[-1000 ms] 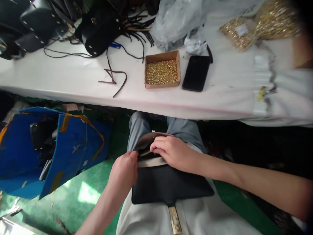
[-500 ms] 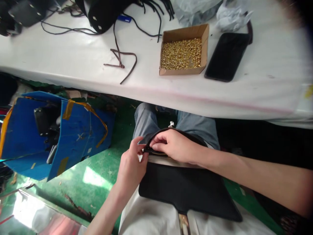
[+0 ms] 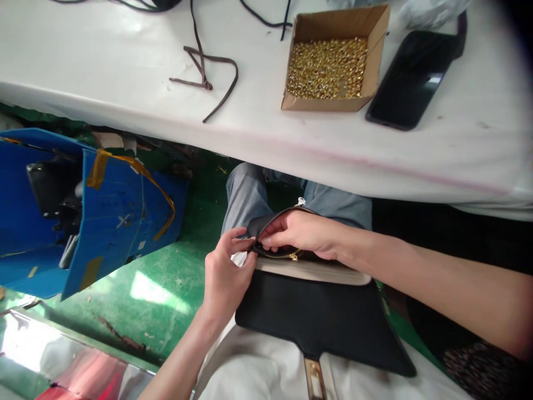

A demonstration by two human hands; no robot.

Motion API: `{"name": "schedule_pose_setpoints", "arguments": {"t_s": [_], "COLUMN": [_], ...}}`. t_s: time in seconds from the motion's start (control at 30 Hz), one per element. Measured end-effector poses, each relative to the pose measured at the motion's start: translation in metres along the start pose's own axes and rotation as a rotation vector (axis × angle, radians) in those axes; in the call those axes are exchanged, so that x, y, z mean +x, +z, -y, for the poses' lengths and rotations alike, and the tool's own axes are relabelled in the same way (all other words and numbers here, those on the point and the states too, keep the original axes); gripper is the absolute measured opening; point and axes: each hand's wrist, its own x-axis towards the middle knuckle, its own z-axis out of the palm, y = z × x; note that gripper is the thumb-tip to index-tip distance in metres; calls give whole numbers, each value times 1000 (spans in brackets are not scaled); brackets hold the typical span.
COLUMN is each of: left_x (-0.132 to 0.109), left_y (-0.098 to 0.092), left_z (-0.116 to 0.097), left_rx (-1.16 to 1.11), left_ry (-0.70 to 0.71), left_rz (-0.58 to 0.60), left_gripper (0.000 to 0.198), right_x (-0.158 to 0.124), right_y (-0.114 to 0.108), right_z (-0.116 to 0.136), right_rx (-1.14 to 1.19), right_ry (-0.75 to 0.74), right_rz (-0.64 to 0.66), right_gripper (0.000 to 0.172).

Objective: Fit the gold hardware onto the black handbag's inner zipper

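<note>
A black handbag [image 3: 320, 314] lies on my lap with its flap spread toward me, a gold clasp piece [image 3: 315, 378] at the flap's end. Its beige-lined mouth faces up, and a gold zipper pull [image 3: 295, 256] shows at the opening. My left hand [image 3: 231, 266] pinches the bag's left corner between thumb and fingers. Inside the opening, near that same corner, my right hand [image 3: 297, 233] has its fingers bent together; the fingertips are partly hidden, and whatever they hold is too small to make out.
On the white-covered table [image 3: 125, 83] stand a cardboard box [image 3: 325, 104] of small gold metal pieces and a black phone [image 3: 410, 80]. A dark cord [image 3: 227, 100] lies left of them. A blue bin [image 3: 120, 205] holding black items stands on the green floor at left.
The view has shifted, so the table things sit higher. My right hand has lifted slightly and the bag's mouth gapes wider, showing the beige lining and zipper pull. The left hand keeps its pinch.
</note>
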Motion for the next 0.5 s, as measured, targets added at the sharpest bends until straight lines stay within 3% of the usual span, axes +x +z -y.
{"name": "schedule_pose_setpoints", "arguments": {"t_s": [0.23,0.5], "left_x": [-3,-6], "left_y": [-3,-6], "left_z": [1,4], "left_rx": [-50,-68], "left_ry": [-14,-6], "left_rz": [1,22], "left_gripper": [41,38], "right_x": [6,12], "right_y": [0,4], "right_z": [-9,-23], "right_rx": [17,-66], "right_ry": [-29,-54], "right_rz": [89,29], "right_gripper": [26,29]}}
